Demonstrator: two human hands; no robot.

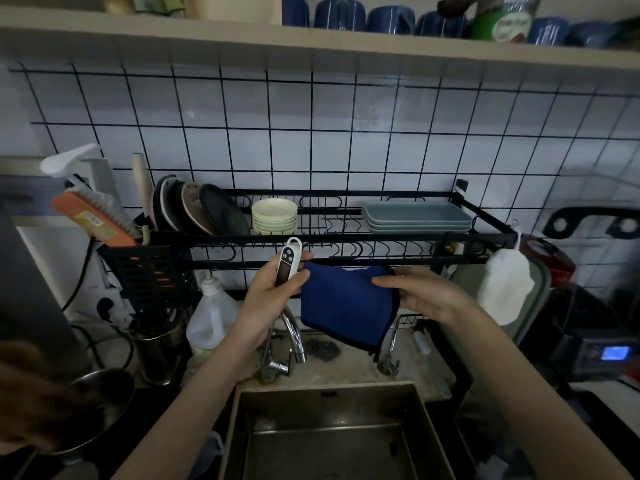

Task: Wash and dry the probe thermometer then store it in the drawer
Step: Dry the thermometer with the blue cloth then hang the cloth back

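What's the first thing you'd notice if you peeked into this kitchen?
Right in the middle, above the sink, the left hand grips a white probe thermometer while the right hand holds a bright blue cloth beside it. Behind them, a black dish rack carries a stack of pale bowls and grey-blue trays.

Thermometer (288, 265): white glossy plastic body. Cloth (346, 306): blue soft matt fabric, dark edging. Sink (332, 434): dull brushed metal. Tap (294, 337): shiny chrome. Dish rack (346, 237): matt black metal wire. Wall tiles (311, 133): white, glossy.
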